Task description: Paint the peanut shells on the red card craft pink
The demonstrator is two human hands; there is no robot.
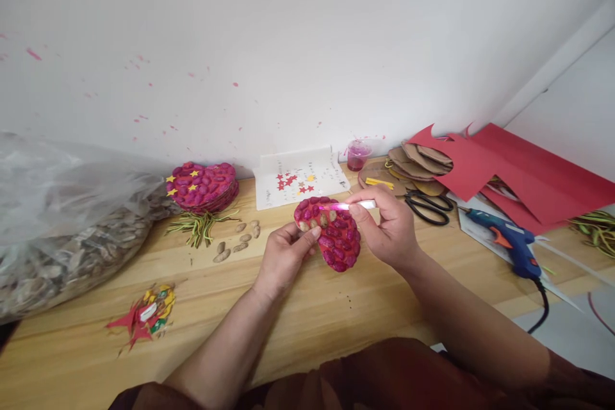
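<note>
My left hand (287, 253) grips the left edge of a heart-shaped piece (336, 237) covered with pink-painted shells, holding it just above the wooden table (307, 320). A few shells near its top left are still bare brown. My right hand (389, 227) pinches a thin brush or pen (353, 205), whose pink-stained tip rests on the top of the heart.
A stack of finished pink hearts with yellow stars (202, 186) lies at the back left, with loose shells (237, 240) and green strips (199, 225) near it. A plastic bag of shells (62, 230) fills the left. A star sheet (298, 182), pink cup (358, 155), scissors (427, 206), glue gun (509, 240) and red paper (509, 173) lie right.
</note>
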